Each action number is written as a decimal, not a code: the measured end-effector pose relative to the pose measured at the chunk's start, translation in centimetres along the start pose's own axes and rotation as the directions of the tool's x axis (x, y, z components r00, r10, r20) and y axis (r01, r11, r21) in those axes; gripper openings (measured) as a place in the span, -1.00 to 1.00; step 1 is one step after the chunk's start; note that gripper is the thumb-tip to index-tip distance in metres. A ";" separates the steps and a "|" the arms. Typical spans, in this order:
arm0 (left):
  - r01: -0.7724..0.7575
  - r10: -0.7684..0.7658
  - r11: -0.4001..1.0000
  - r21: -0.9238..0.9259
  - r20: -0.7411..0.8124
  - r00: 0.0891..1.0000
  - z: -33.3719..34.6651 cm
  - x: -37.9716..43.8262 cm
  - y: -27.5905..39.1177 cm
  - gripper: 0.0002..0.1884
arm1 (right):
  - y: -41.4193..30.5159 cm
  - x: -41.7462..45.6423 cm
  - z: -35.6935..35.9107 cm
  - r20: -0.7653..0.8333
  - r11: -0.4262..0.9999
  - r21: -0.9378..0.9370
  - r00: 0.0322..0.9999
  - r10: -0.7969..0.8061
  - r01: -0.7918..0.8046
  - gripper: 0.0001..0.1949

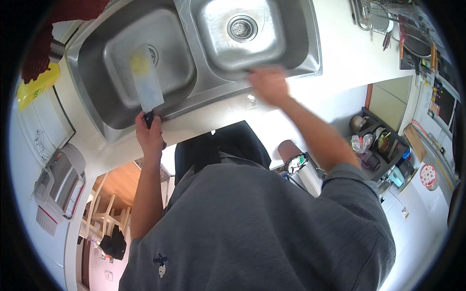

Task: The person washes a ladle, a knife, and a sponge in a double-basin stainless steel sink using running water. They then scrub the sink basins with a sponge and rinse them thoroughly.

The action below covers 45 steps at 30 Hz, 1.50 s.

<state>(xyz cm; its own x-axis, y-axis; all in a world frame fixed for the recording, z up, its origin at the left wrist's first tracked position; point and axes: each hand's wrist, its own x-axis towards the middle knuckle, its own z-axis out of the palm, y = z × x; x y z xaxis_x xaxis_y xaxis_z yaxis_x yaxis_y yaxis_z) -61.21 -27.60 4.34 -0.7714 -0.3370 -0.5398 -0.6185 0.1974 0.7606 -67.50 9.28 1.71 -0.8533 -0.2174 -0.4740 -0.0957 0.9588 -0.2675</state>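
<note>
My left hand [149, 132] is closed around the black handle of a broad-bladed cleaver [147, 82]. The pale blade points away from me over the left sink basin [171, 65], with a yellowish patch near its far end. Behind the blade, the basin's drain shows in part. My right hand [269, 83] is blurred, at the near edge of the right basin [298, 40]. Something dark and thin shows at its fingertips, too blurred to name, and whether the hand grips it cannot be told.
A pale countertop [349, 58] surrounds the double steel sink. A yellow bag [38, 87] and a dark red cloth [72, 12] lie at the left. At the upper right stands a dish rack [378, 18]. A dark shelf unit [378, 171] with pots stands at the right.
</note>
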 end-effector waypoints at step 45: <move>-0.720 0.468 0.670 0.179 0.651 0.598 39.3 -2.5 20.5 -0.45 | -1.2 -1.3 -0.3 -0.111 0.954 0.249 0.973 0.202 -0.170 -0.51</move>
<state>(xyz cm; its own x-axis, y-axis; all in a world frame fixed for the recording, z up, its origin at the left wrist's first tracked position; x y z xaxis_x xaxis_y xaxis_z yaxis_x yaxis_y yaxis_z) -77.86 13.41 7.08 -0.8483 0.4898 -0.2012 0.1141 0.5400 0.8339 -66.46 8.45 2.94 -0.9064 0.0022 -0.4224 0.1808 0.9058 -0.3832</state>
